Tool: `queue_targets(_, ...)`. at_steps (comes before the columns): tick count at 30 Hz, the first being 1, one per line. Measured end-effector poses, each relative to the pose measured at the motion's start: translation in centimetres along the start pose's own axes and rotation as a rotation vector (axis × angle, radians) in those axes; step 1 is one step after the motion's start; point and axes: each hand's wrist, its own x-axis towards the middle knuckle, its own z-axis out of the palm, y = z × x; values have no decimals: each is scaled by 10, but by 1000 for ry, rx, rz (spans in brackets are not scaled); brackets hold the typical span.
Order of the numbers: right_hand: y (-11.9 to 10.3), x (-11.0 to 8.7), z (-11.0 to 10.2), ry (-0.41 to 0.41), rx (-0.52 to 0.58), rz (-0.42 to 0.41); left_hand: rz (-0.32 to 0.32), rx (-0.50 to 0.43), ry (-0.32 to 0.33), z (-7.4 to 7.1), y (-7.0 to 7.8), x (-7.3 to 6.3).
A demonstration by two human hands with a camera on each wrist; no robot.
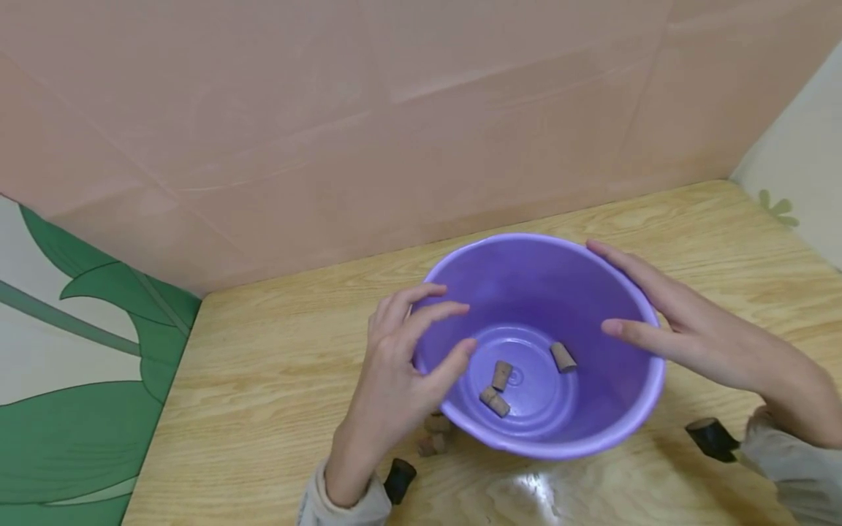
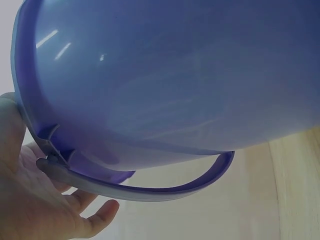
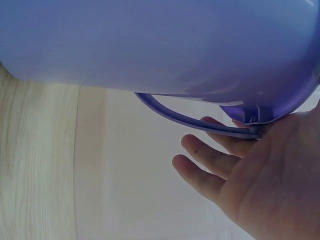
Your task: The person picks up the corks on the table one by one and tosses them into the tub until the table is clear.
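Handling the purple bucket (image 1: 520, 292): likely light, being thin moulded plastic with only a few small corks (image 1: 502, 375) inside; the wall should flex a little if squeezed, yet is unlikely to break.
Slip: the glossy outer wall would probably slide under flat fingers, so it makes a poor place to lift from.
Where to hold: the thick rim (image 1: 552, 451) looks best, taken on opposite sides near the handle brackets; the handle (image 2: 165, 192) could carry it too, though the bucket might swing.
Left hand: at the left side of the rim, fingers spread and loosely bent; no firm grip shows (image 1: 401, 365).
Right hand: holding the opposite side of the rim, thumb inside and fingers outside, beside the handle's joint (image 1: 691, 332).
Bucket's place: above the desk (image 1: 276, 409), between the hands, mouth up towards the person; whether its base touches the wood cannot be told.
Bucket's look: plain purple, round, with a rolled rim and ringed floor.
Corks' look: three brown, slightly tapered plugs, two close together and one apart on the bucket floor.
Loose pieces: small cork-coloured bits on the wood, partly hidden below the left hand (image 1: 433, 443).
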Motion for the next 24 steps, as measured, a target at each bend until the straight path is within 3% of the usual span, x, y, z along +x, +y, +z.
queue_targets(24, -2, 0, -1, 0, -6, -4, -33, -13, 17, -16, -13, -12)
